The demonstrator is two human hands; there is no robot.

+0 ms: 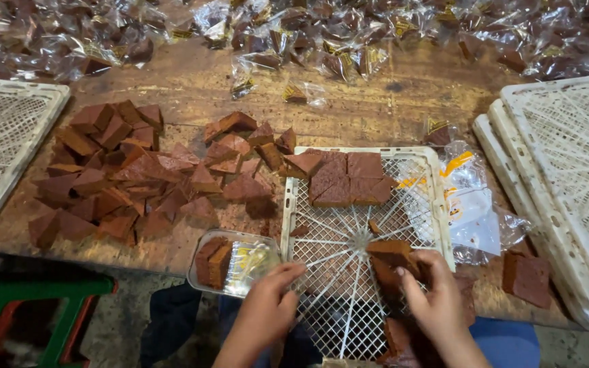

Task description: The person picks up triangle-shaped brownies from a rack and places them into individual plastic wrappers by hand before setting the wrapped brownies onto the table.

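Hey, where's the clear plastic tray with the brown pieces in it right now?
In the head view, the clear plastic tray sits at the wooden table's near edge, left of the white mesh tray, with the left hand touching it.

loose brown blocks (114, 174) on wooden table (192, 82) | wrapped pieces (349, 34) at back | stacked white trays (567, 177)

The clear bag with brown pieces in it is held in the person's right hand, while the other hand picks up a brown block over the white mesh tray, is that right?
Not quite: the head view shows the clear bag in the left hand, not the right. The right hand is the one holding a brown block over the white mesh tray.
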